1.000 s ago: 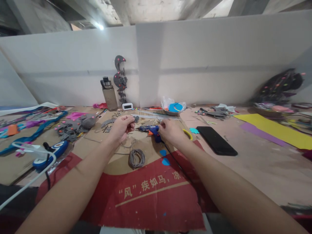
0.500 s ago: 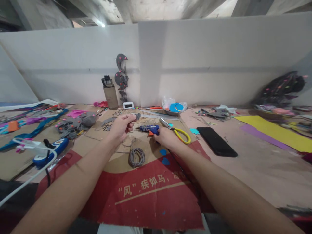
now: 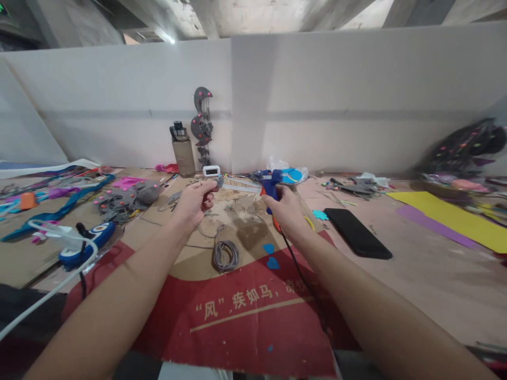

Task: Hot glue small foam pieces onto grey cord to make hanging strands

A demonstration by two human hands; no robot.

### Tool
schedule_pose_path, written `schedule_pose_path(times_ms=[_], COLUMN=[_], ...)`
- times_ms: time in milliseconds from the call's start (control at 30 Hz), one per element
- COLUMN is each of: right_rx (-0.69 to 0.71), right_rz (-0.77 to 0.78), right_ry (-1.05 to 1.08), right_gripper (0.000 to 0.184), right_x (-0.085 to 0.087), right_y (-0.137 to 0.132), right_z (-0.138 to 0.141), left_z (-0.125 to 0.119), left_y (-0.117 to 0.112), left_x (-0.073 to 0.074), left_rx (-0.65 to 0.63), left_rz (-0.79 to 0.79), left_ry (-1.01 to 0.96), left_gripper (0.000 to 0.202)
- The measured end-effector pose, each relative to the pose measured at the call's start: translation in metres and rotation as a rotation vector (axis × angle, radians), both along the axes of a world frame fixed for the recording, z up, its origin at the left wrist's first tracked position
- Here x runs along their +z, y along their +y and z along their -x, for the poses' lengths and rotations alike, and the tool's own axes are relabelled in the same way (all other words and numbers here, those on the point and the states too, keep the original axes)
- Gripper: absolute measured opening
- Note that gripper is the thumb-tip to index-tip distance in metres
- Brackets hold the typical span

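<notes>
My right hand [image 3: 288, 207] is wrapped round a blue hot glue gun [image 3: 271, 184], held up above the cardboard with its nozzle pointing left. A black cord [image 3: 295, 258] trails from it towards me. Between the thumb and fingers of my left hand [image 3: 196, 203] is a small grey felt piece [image 3: 219, 182]; its exact shape is too small to make out. Below my hands lies a coil of grey cord [image 3: 225, 256] on the cardboard sheet [image 3: 253, 316]. Two small blue felt pieces [image 3: 272, 263] rest to its right. Yellow-handled scissors [image 3: 309, 222] are mostly hidden behind my right hand.
A black phone [image 3: 356, 232] lies at the right, near yellow sheets [image 3: 451, 216]. At the back stand a bottle [image 3: 182, 153] and a small white clock [image 3: 211, 171]. Grey felt pieces [image 3: 127, 200] and a blue power strip [image 3: 89, 245] are on the left.
My right hand has lifted the glue gun off the cardboard, up and to the right. My left hand still pinches the grey felt piece. The view has shifted slightly.
</notes>
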State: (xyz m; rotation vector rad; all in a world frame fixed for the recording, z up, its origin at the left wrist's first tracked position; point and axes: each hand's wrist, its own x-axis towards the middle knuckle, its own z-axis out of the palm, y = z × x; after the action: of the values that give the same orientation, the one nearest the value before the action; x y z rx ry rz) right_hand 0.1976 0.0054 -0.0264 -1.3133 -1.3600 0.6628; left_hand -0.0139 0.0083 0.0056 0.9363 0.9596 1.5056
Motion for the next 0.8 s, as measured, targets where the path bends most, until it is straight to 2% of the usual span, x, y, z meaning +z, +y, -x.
schedule_pose_path(times_ms=[200,300,400,533,800], right_rx=[0.266,0.409,0.493,0.497,0.397], right_rz=[-0.116,-0.189,-0.252,-0.274,-0.32], right_ry=[0.316,0.288,0.188,0.023,-0.176], right_gripper=[0.023,0.024,0.023,0.021,0.026], right_x=[0.012,0.012,0.008,0.001,-0.003], right_y=[-0.023,-0.03,-0.031,-0.031,-0.031], right_z=[0.014,0.019,0.02,0.02,0.021], left_z=[0.0,0.001,0.001,0.001,-0.001], left_y=[0.0,0.001,0.001,0.001,-0.001], left_x=[0.001,0.002,0.003,0.002,0.003], left_rx=[0.024,0.038,0.055,0.065,0.09], left_rz=[0.037,0.08,0.099,0.094,0.087], left_ry=[-0.064,-0.089,-0.09,-0.083,-0.088], left_gripper=[0.009,0.008,0.01,0.01,0.009])
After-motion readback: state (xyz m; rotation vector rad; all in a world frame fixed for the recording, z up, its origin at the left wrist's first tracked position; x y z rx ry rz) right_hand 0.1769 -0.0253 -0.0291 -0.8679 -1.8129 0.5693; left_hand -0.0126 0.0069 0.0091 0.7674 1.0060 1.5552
